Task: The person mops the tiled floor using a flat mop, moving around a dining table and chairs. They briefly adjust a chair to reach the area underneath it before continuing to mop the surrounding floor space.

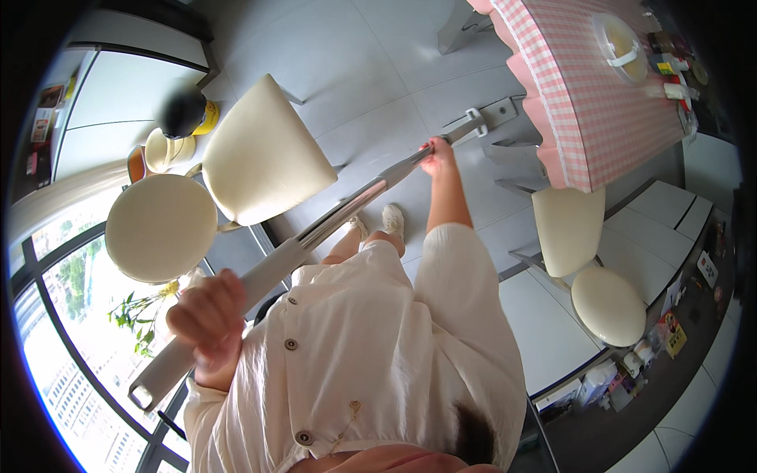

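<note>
A flat mop with a telescoping grey and chrome handle point(349, 207) runs slantwise in front of my body. My left hand point(210, 316), slightly blurred, is closed around the wide grey grip near its top end. Farther down, my right hand point(436, 156) is wrapped around the shaft, with that arm stretched forward. Beyond it, a white hinged joint point(476, 123) links the shaft to the flat grey mop head point(500, 110). The head rests on the grey tiled floor point(378, 112), beside the table; its far end is partly hidden.
A table with a pink checked cloth point(621, 130) stands at right, bearing a lidded tub point(621, 50) and bottles. Cream chairs stand at left point(266, 154) and right point(568, 230). A yellow canister point(207, 117) sits by white cabinets point(136, 88). A cluttered dark counter point(644, 384) runs along the right.
</note>
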